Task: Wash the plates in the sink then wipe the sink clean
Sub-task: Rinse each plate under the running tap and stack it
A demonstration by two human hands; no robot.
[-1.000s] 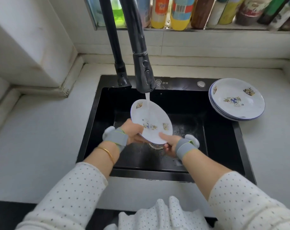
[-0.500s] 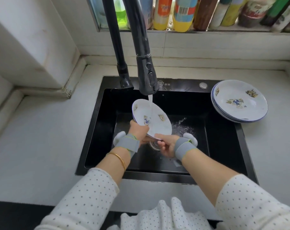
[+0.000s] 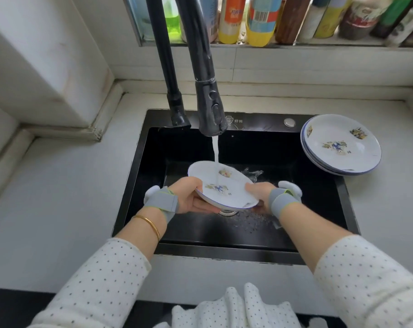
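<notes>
A person is holding a white plate (image 3: 226, 187) with small painted figures over the middle of the black sink (image 3: 139, 185), just above the sink's drain (image 3: 228, 212). The plate is tilting, with its face turned up and its far edge raised. The left hand (image 3: 189, 198) is gripping the plate's left rim. Its thumb is lying over the edge, and its fingers are lying together and curling underneath. The right hand (image 3: 260, 192) is gripping the right rim with the thumb pressing on the upper face. The plate is hiding the fingers of that hand, so how they lie cannot be told. Both wrists are wearing grey bands, and a gold bangle (image 3: 151, 224) is sitting on the left forearm. The black faucet (image 3: 210, 110) is rising from the sink's back rim, and a stream of water (image 3: 216, 157) is falling from its head onto the plate's face. Water is splashing on the sink floor behind the plate. A stack of matching plates (image 3: 342, 159) is resting at the sink's back right corner, overhanging the rim. A row of bottles (image 3: 255, 20) is standing on a ledge above and behind the sink. The pale counter (image 3: 66, 190) is spreading out on both sides of the sink.
</notes>
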